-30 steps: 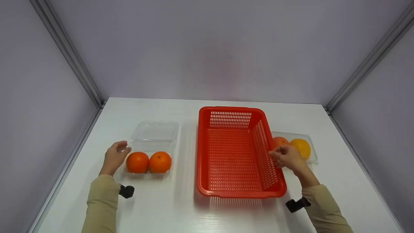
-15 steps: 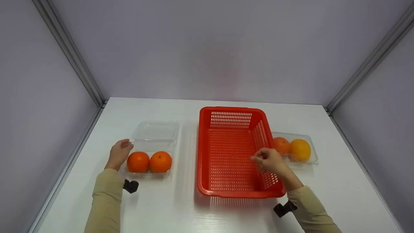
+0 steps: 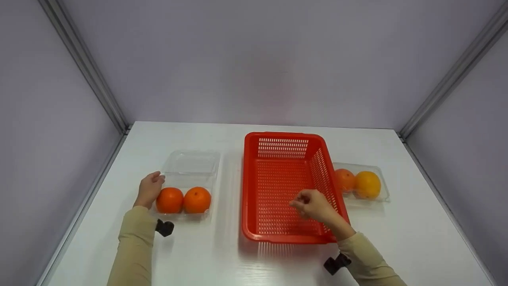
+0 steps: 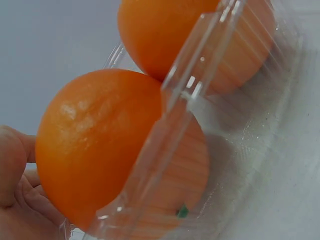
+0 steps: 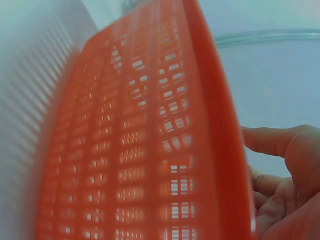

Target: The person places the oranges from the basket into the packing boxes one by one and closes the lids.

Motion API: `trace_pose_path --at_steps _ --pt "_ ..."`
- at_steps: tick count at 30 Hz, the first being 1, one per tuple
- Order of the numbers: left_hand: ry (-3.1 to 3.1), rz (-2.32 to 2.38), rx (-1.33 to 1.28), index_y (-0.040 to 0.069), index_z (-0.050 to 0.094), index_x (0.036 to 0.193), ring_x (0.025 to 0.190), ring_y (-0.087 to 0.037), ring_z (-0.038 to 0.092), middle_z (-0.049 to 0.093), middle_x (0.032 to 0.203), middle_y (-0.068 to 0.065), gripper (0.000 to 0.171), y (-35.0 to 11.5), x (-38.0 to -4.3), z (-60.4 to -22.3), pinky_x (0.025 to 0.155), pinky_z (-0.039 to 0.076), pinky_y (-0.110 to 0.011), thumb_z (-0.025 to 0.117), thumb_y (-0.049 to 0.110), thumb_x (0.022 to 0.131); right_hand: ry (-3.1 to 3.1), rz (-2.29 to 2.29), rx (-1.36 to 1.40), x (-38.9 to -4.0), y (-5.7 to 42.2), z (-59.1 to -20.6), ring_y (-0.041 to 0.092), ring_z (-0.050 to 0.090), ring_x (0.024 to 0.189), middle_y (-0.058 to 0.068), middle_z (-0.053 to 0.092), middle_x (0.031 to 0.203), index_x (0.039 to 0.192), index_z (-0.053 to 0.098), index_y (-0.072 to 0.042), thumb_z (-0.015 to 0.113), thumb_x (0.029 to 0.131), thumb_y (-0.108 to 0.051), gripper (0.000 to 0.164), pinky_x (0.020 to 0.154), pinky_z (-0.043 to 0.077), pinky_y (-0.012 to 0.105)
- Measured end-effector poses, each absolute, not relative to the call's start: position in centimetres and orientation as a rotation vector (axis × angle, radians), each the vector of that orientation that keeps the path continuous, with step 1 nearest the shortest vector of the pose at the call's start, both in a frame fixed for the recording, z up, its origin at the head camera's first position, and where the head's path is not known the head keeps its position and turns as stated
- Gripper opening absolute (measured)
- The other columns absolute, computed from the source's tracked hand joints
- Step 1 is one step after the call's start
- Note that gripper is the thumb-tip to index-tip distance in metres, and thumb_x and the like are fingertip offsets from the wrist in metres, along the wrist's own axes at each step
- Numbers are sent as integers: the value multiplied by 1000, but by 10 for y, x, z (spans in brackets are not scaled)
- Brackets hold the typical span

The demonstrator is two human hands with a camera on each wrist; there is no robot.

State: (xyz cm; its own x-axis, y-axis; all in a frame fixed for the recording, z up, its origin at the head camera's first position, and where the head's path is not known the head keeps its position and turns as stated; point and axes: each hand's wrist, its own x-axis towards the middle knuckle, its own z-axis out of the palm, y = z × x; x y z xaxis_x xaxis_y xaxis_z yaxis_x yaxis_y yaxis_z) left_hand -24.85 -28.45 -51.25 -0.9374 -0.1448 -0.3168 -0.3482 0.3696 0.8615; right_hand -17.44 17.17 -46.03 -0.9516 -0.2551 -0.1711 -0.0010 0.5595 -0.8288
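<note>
Two oranges (image 3: pixel 197 200) sit side by side in a hinged clear plastic box (image 3: pixel 191 162) on the left, its lid lying open toward the back. My left hand (image 3: pixel 149 190) is at the box's left edge, close beside the nearer orange (image 4: pixel 115 150); whether it touches the box I cannot tell. Over the red slotted basket (image 3: pixel 250 186) hovers my right hand (image 3: pixel 314 206), fingers loosely bent and nothing visible in them. The right wrist view shows that hand (image 5: pixel 287 185) partly behind the basket's rim.
Another clear box (image 3: pixel 385 194) lies right of the basket, holding a reddish-orange fruit (image 3: pixel 345 180) and a yellow-orange fruit (image 3: pixel 368 185). The basket's rim partly covers it. Pale walls (image 3: pixel 262 59) enclose the white table (image 3: pixel 190 254).
My right hand has moved left and slightly nearer the front, from the basket's right rim to over its inside. The left hand has shifted slightly right, closer to the box of oranges.
</note>
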Motion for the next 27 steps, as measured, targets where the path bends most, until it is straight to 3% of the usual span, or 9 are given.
trace_pose_path --at_steps 17,27 --pt "2486 1698 -518 -6 25 148 139 -38 41 38 150 -28 50 -277 -257 -515 119 32 -45 34 9 102 2472 -1312 -330 -170 134 -465 10 54 55 2 56 66 86 62 1 64 92 -15 17 53 54 25" --pt "2401 1759 -565 1 23 151 143 -34 36 34 155 -21 50 -276 -259 -516 122 27 -45 34 15 104 2490 -1290 -392 -167 109 -464 10 55 54 6 60 69 86 63 1 65 90 -12 14 54 57 31"
